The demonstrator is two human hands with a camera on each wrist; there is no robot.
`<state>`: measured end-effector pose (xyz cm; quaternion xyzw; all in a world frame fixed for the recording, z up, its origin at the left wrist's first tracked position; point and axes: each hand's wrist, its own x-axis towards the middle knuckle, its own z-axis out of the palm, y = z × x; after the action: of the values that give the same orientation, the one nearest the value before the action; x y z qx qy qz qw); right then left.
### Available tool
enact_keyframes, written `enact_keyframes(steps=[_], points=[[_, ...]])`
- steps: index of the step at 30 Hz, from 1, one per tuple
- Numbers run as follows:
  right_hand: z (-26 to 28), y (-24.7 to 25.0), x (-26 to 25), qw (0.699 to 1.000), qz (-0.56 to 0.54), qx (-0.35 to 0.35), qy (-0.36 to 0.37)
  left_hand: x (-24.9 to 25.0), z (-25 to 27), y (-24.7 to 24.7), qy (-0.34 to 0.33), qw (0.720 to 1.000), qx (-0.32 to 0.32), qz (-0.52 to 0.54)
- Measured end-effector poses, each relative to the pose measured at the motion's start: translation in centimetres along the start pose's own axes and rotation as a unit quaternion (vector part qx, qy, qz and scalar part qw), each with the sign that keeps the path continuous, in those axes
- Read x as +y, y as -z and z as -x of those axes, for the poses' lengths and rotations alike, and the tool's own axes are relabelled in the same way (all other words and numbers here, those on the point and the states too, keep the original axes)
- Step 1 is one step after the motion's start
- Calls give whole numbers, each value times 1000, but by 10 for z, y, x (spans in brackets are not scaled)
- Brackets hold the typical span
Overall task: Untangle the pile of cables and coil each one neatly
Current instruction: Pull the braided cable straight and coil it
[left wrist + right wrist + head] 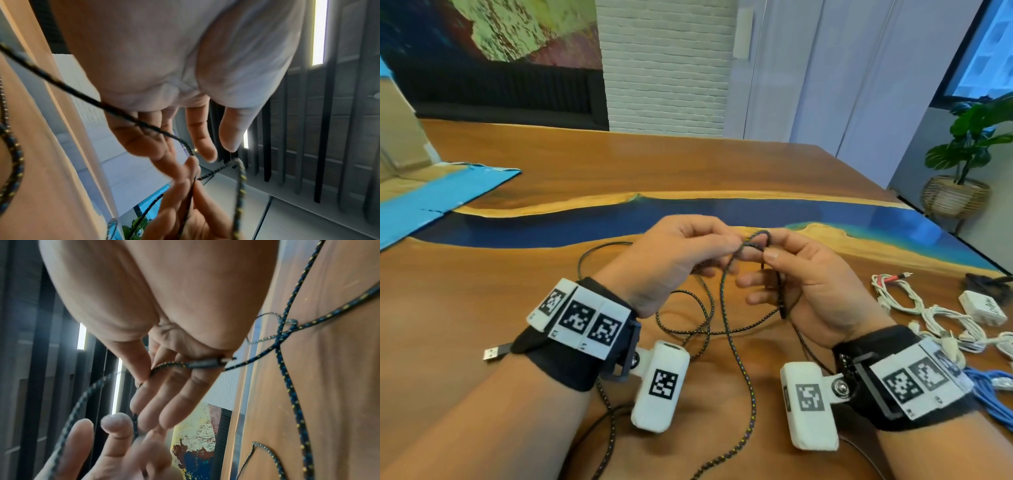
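Note:
A black braided cable (726, 308) with blue and yellow flecks is held above the wooden table (571, 161) by both hands. My left hand (709, 243) pinches it at the fingertips, and a strand crosses the left fingers (156, 129). My right hand (777, 257) pinches a small loop (758, 235) between thumb and index finger. One metal connector (202, 364) of the cable lies across the right palm. The remaining length trails in loose crossing loops on the table, ending in a USB plug (494, 353) by my left wrist.
A tangle of white cables (928, 315), a white charger (983, 308) and a blue cable (989, 380) lie at the right edge. A blue sheet (431, 202) covers the far left. A potted plant (969, 147) stands beyond the right corner.

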<state>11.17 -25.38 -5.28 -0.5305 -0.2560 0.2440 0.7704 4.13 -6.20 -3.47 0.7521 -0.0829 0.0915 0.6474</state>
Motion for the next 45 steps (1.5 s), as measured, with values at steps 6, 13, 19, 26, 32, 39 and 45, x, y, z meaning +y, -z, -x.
enact_keyframes(steps=[6,13,19,26,32,39,45], points=[[-2,15,-8,993,-8,87,73,3,-3,11,22,994,106,0],[12,20,-9,972,110,-195,-72,23,0,53,-55,962,266,25],[-5,14,-6,977,144,126,94,27,5,45,-108,981,147,-60],[5,-6,-3,993,77,-53,72,26,9,23,-106,977,49,-179],[6,-22,6,996,54,-51,54,15,2,14,-84,980,132,-127],[1,-22,5,991,-18,87,99,13,-1,24,-179,908,363,-112],[3,-25,5,993,2,53,103,19,3,17,-17,983,163,-86]])
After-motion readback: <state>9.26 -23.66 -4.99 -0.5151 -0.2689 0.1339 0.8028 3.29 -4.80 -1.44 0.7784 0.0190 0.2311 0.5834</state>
